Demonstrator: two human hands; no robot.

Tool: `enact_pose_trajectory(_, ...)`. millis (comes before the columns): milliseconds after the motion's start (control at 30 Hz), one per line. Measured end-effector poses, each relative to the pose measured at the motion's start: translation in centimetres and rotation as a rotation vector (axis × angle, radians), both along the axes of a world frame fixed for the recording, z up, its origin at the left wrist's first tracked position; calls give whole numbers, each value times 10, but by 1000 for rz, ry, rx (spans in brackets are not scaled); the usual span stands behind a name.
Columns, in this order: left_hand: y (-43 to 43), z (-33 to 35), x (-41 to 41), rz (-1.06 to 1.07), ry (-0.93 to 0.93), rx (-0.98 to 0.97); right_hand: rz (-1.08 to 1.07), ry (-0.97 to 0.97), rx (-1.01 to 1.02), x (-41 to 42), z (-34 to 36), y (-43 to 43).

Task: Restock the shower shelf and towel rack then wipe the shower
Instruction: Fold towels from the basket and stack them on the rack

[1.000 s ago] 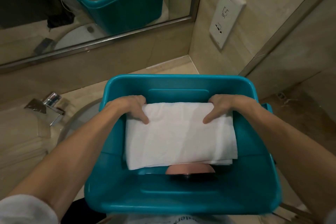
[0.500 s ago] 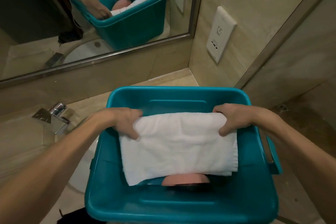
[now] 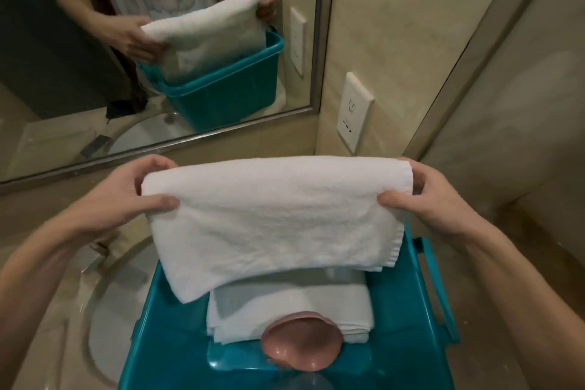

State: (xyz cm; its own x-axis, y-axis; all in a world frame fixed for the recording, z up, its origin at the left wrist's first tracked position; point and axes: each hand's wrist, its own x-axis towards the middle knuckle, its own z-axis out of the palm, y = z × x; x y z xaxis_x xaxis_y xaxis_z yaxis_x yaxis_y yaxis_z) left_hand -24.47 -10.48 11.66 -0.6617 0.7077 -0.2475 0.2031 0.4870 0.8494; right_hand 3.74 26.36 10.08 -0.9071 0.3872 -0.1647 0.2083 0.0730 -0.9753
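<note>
A folded white towel [image 3: 275, 218] hangs in the air above the teal plastic bin [image 3: 164, 342]. My left hand [image 3: 126, 196] pinches its left end and my right hand [image 3: 433, 199] pinches its right end, thumbs on the near side. Inside the bin lie more folded white towels [image 3: 285, 310] and a glossy pink rounded object [image 3: 302, 345] resting partly on them. The bin's far wall is hidden behind the lifted towel.
The bin sits over a round white sink basin [image 3: 104, 310] in a beige stone counter. A mirror [image 3: 158, 41] covers the back wall and reflects a person, towel and bin. A white socket plate [image 3: 354, 111] is on the right wall, beside a glass shower panel [image 3: 506, 104].
Both hands have lifted the top towel up out of the bin, uncovering further towels beneath. The camera view has tilted upward, showing more of the mirror.
</note>
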Motion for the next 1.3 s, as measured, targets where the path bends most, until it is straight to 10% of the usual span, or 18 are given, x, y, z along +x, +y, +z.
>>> enact_pose_trajectory(433, 28, 12, 16, 566, -290, 570, -280, 269, -62, -27, 48, -28)
enact_pose_trajectory(1300, 43, 161, 127, -299, -24, 825, -962, 471, 458, 233, 197, -250)
